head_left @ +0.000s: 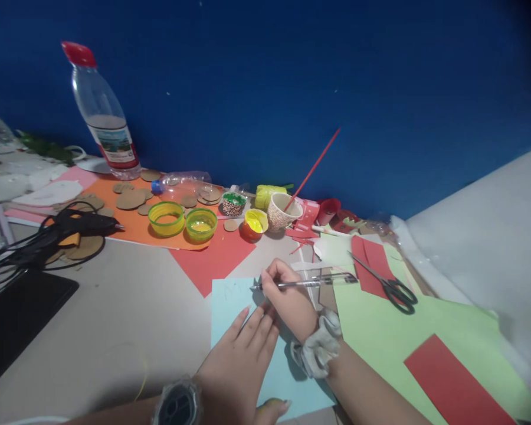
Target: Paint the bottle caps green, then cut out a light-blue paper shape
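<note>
My right hand (287,300) is closed around a clear pen (312,283) that lies nearly level, its tip at the upper left part of a light blue sheet of paper (230,304). My left hand (243,354) lies flat on that sheet, fingers stretched out, just below the pen tip. A watch (178,405) is on my left wrist and a white scrunchie (321,345) on my right wrist.
Black-handled scissors (392,286) lie on red and light green paper (380,330) to the right. Behind are yellow-green lids (166,218), paint cups (255,223), a patterned cup with a red stick (283,211), cardboard discs (130,199), a water bottle (104,121) and a black glue gun (82,223).
</note>
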Motion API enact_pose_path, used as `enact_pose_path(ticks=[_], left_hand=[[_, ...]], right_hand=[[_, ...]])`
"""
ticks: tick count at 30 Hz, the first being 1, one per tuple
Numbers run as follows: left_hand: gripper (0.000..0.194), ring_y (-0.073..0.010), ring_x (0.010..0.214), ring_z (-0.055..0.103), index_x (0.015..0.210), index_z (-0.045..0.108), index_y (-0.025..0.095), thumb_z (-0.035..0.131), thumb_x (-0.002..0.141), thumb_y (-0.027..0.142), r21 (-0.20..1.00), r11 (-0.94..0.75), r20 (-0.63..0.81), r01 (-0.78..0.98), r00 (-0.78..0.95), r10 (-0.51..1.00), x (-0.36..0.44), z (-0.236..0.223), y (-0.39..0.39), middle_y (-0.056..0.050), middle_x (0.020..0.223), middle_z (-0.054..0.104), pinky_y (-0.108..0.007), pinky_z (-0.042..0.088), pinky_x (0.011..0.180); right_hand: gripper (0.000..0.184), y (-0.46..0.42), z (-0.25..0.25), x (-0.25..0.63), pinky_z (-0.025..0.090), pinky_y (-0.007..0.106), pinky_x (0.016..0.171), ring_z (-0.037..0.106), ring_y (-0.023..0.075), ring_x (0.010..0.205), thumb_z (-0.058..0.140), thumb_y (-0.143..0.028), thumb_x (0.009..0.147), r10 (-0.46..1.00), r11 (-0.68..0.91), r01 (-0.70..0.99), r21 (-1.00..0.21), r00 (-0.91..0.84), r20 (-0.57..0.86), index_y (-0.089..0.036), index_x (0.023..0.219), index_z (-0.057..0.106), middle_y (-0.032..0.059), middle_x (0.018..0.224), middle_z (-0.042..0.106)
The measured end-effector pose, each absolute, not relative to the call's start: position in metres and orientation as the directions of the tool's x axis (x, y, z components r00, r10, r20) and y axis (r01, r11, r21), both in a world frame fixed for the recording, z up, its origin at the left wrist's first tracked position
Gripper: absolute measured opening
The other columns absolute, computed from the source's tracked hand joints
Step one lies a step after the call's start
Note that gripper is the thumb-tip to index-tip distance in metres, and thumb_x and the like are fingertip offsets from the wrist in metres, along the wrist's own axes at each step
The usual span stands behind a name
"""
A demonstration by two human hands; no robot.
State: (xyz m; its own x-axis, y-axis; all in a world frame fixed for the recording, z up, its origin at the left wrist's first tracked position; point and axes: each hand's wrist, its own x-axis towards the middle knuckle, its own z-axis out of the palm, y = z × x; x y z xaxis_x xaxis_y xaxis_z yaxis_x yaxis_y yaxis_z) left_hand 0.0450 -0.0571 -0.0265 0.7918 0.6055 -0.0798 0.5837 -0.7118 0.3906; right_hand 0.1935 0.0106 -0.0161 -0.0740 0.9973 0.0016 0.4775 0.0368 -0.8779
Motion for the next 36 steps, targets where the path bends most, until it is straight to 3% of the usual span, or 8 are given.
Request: enact_pose_path(ticks=[4, 14, 17, 23, 36], left_hand=[[0.081, -0.0367, 0.144, 0.017, 0.147, 0.026, 0.000, 0.027, 0.092, 0.059, 0.407, -0.699, -0.085, 0.588, 0.786, 0.612, 0.045, -0.026, -0.059, -0.020, 0.154, 0.016, -0.052, 0.016, 0.114], [0.076, -0.0366, 0.142, 0.025, 0.145, 0.032, 0.001, 0.033, 0.092, 0.056, 0.419, -0.687, -0.058, 0.594, 0.772, 0.633, 0.045, -0.020, -0.061, -0.020, 0.153, 0.024, -0.051, 0.015, 0.114], [0.077, -0.0366, 0.141, 0.026, 0.144, 0.035, 0.000, 0.033, 0.092, 0.058, 0.406, -0.704, -0.039, 0.583, 0.781, 0.624, 0.045, -0.023, -0.062, -0.020, 0.152, 0.027, -0.050, 0.017, 0.114], [0.069, -0.0296, 0.140, 0.032, 0.144, 0.039, 0.006, 0.033, 0.094, 0.055, 0.376, -0.751, 0.058, 0.543, 0.795, 0.604, 0.047, -0.030, -0.065, -0.015, 0.152, 0.032, -0.041, 0.018, 0.115], [0.071, -0.0320, 0.144, 0.023, 0.147, 0.030, 0.004, 0.029, 0.095, 0.054, 0.460, -0.718, -0.050, 0.522, 0.823, 0.566, 0.041, -0.017, -0.061, -0.016, 0.153, 0.025, -0.044, 0.015, 0.115]], right_hand=[[0.027, 0.013, -0.015, 0.193, 0.036, 0.024, 0.055, 0.041, 0.0115, 0.054, 0.048, -0.031, 0.091, 0.994, 0.110, 0.509, -0.854, -0.032, 0.109, -0.022, 0.067, 0.040, -0.0061, 0.059, 0.042], [0.025, 0.010, -0.010, 0.200, 0.035, 0.024, 0.053, 0.039, 0.0117, 0.054, 0.047, -0.025, 0.089, 0.985, 0.110, 0.525, -0.844, -0.174, 0.020, -0.022, 0.066, 0.037, -0.0059, 0.059, 0.040], [0.027, 0.009, -0.010, 0.202, 0.036, 0.024, 0.054, 0.041, 0.0120, 0.055, 0.045, -0.027, 0.091, 0.991, 0.092, 0.492, -0.866, -0.132, 0.030, -0.022, 0.066, 0.037, -0.0054, 0.059, 0.040], [0.027, 0.007, -0.011, 0.200, 0.033, 0.024, 0.053, 0.038, 0.0118, 0.054, 0.047, -0.029, 0.091, 0.984, 0.095, 0.494, -0.864, -0.179, 0.005, -0.022, 0.066, 0.039, -0.0058, 0.059, 0.039], [0.030, 0.012, -0.014, 0.204, 0.036, 0.025, 0.054, 0.041, 0.0123, 0.055, 0.047, -0.034, 0.091, 0.993, 0.060, 0.478, -0.877, -0.115, 0.006, -0.022, 0.066, 0.038, -0.0053, 0.059, 0.042]])
